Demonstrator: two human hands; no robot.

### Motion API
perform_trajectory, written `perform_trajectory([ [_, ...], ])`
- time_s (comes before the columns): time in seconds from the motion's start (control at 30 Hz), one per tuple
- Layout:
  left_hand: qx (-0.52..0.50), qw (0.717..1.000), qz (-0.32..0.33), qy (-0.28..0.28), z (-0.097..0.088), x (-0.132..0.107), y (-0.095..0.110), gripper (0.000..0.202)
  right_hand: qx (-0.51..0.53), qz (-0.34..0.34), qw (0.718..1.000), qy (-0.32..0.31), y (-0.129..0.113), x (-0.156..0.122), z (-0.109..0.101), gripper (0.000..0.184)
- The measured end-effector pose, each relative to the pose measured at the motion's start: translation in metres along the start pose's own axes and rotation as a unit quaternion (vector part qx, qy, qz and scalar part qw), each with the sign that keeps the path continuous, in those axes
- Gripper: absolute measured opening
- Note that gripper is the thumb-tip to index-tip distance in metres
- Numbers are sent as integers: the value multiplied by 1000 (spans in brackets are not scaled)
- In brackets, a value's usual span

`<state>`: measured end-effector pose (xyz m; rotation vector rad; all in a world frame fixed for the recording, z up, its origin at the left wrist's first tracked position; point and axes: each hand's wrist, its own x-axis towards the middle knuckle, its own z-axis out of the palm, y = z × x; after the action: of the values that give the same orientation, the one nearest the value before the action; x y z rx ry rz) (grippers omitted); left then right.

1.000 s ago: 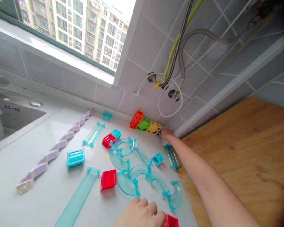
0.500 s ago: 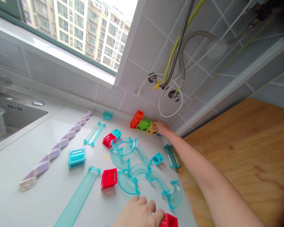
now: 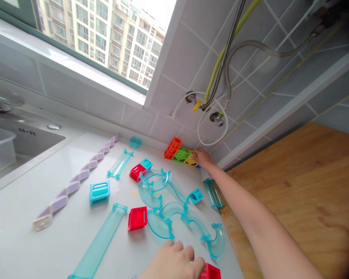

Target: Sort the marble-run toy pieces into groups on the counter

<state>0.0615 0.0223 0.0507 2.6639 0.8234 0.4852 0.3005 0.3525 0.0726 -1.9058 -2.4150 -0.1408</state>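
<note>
My right hand (image 3: 203, 157) reaches to the far corner of the counter, its fingers closed over the yellow block (image 3: 191, 159) of a short row. That row also has an orange-red block (image 3: 172, 148), a green block (image 3: 182, 154) and a blue one mostly hidden under the hand. Low in the view is my left hand (image 3: 174, 261), palm down with curled fingers; what lies under them is hidden. A red block (image 3: 211, 271) sits right against its index side. Just beyond are joined translucent teal curved track pieces (image 3: 159, 224).
Other red blocks (image 3: 137, 218) and blue blocks (image 3: 100, 193) stand around the track. A long teal straight track (image 3: 100, 242) and a zigzag lilac strip (image 3: 72, 188) lie leftward. The sink (image 3: 42, 135) is at left; hoses (image 3: 221, 69) hang by the tiled wall. A wooden board (image 3: 302, 186) is at right.
The whole view has shifted slightly to the right. Both hands keep nearly the same places and poses relative to the blocks.
</note>
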Motion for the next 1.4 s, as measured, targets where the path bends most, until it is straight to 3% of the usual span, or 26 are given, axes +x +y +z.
perform_trajectory([
  [0.13, -31, 999, -20, -35, -18, 0, 2, 26, 45, 11, 998, 47, -5, -27, -8, 45],
  [0.27, -65, 995, -43, -57, -32, -6, 5, 22, 104, 7, 993, 64, -15, -80, -22, 32],
  [0.4, -75, 995, -69, -23, -34, -12, 8, 20, 176, 26, 979, 100, -29, -173, -32, 31],
  [0.5, -76, 994, -75, -5, -29, -17, 10, 21, 338, 101, 921, 168, -42, -259, -29, 30],
  [0.6, -91, 992, -80, 24, -22, -28, 13, 22, 398, 164, 884, 180, -57, -338, -14, 26],
  [0.67, -99, 990, -94, 41, -19, -41, 15, 21, 409, 182, 874, 188, -67, -378, -2, 24],
  [0.77, -105, 983, -128, 74, -19, -68, 18, 23, 423, 185, 868, 183, -81, -414, 12, 22],
  [0.9, -103, 971, -172, 128, -24, -109, 24, 27, 431, 152, 877, 146, -95, -431, 21, 30],
  [1.0, -90, 967, -199, 131, -30, -138, 30, 27, 431, 111, 886, 131, -106, -431, 26, 46],
  [1.1, -70, 963, -224, 131, -36, -157, 34, 27, 440, 77, 886, 127, -119, -423, 29, 44],
  [1.23, -35, 960, -237, 145, -47, -160, 29, 23, 482, 36, 867, 123, -138, -402, 29, 40],
  [1.4, 20, 959, -234, 159, -60, -135, 4, 25, 577, 67, 800, 151, -154, -369, 38, 39],
])
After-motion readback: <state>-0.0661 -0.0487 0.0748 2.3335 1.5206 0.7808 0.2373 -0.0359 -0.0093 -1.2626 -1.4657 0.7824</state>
